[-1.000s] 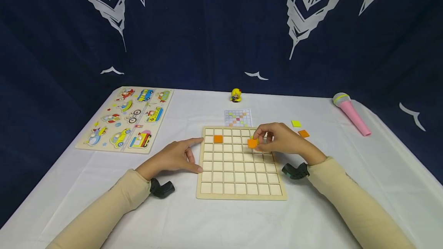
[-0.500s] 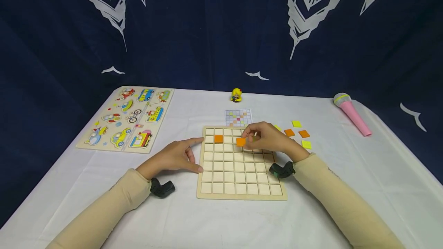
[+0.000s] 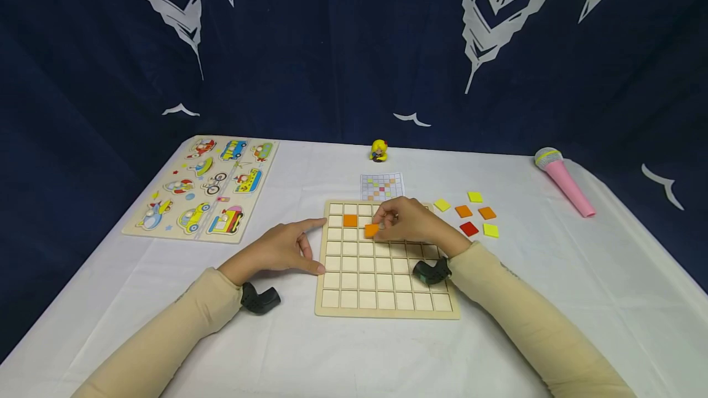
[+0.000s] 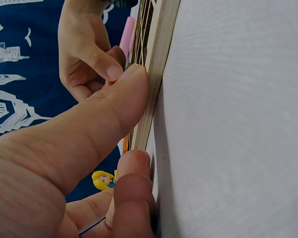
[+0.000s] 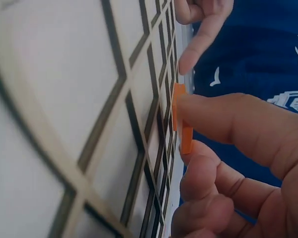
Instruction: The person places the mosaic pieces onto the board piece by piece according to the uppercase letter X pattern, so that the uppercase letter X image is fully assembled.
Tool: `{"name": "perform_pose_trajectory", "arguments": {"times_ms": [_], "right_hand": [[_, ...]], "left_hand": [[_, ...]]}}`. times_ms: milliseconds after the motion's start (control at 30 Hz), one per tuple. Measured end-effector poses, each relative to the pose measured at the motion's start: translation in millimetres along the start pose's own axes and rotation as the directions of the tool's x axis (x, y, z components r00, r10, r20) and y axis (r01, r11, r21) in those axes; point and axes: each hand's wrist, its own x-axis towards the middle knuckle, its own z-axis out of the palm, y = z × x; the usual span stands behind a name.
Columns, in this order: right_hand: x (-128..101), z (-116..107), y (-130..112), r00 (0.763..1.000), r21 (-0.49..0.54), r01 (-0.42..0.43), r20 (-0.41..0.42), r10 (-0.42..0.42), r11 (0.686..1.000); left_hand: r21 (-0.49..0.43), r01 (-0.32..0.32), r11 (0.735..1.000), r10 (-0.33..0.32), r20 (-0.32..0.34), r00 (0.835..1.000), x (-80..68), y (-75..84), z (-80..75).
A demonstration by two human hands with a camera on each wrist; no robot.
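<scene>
A wooden grid board [image 3: 387,309] lies on the white table, with one orange tile [image 3: 350,220] set in a cell near its far left corner. My right hand [image 3: 406,223] pinches a second orange tile [image 3: 372,230] [image 5: 181,126] just above the board's upper rows, close to the set tile. My left hand [image 3: 282,249] rests flat on the table, thumb and index finger touching the board's left edge [image 4: 151,94].
Loose yellow, orange and red tiles [image 3: 469,217] lie right of the board. A small pattern card [image 3: 381,187] and a yellow figurine [image 3: 378,151] sit beyond it. A vehicle peg puzzle [image 3: 207,186] lies far left, a pink toy microphone [image 3: 563,180] far right.
My right hand has carried the orange tile leftward across the board's upper rows, uncovering the loose tiles on the right. The left hand has stayed put.
</scene>
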Motion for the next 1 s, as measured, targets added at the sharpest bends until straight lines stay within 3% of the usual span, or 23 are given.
{"name": "perform_pose_trajectory", "arguments": {"times_ms": [300,733,1000], "right_hand": [[4,6,-9,1.0,-0.077,-0.002,0.018,0.004,0.997],[6,7,-14,0.999,-0.105,-0.032,0.028,0.035,0.994],[0,-5,-11,0.999,-0.077,-0.022,0.038,0.025,0.997]], "left_hand": [[-0.002,-0.004,1.0,0.004,-0.004,1.0,0.2,0.4,0.3],[-0.005,0.002,1.0,-0.002,-0.006,1.0,0.5,0.5,1.0],[-0.005,0.005,1.0,-0.005,-0.007,1.0,-0.4,1.8,0.8]]}}
